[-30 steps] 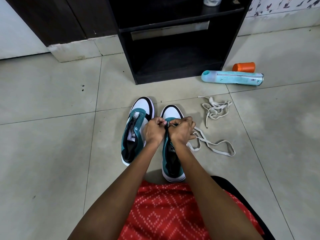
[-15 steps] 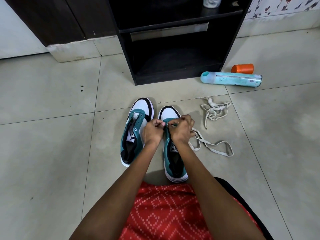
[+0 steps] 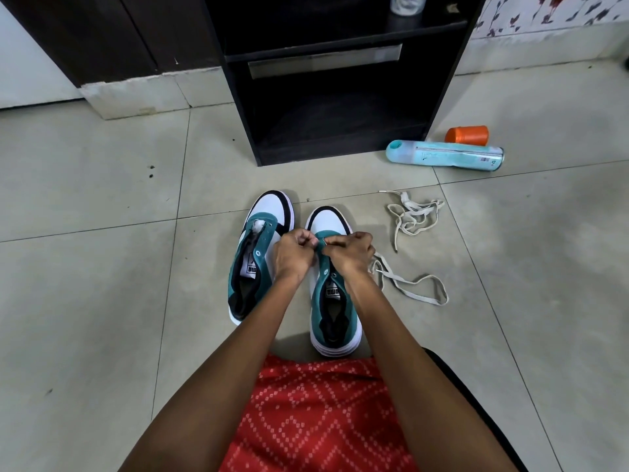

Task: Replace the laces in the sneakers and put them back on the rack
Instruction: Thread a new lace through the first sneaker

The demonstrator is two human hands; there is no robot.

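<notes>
Standing upright on the grey tiled floor [image 3: 102, 267], toes toward the black open-shelf rack [image 3: 340, 97], side by side: two teal low-top sneakers with white toe caps, black trim and white soles.

Left sneaker [image 3: 253, 264]: no lace fitted, eyelets bare, tongue label exposed.

Right sneaker [image 3: 335, 301]: set slightly farther from the rack, held at the front eyelets.

Left hand [image 3: 292, 255]: grip closed, fingers curled, pinching the teal eyelet edge.

Right hand [image 3: 352, 250]: grip closed on the end of a flat cream lace [image 3: 408, 287], remainder lying loose on the floor.

Second cream lace [image 3: 412, 216]: bundled loosely, nearer the rack than the held lace.

Lying beside the rack base: pale-blue bottle [image 3: 442, 155], orange container [image 3: 468, 134].
</notes>
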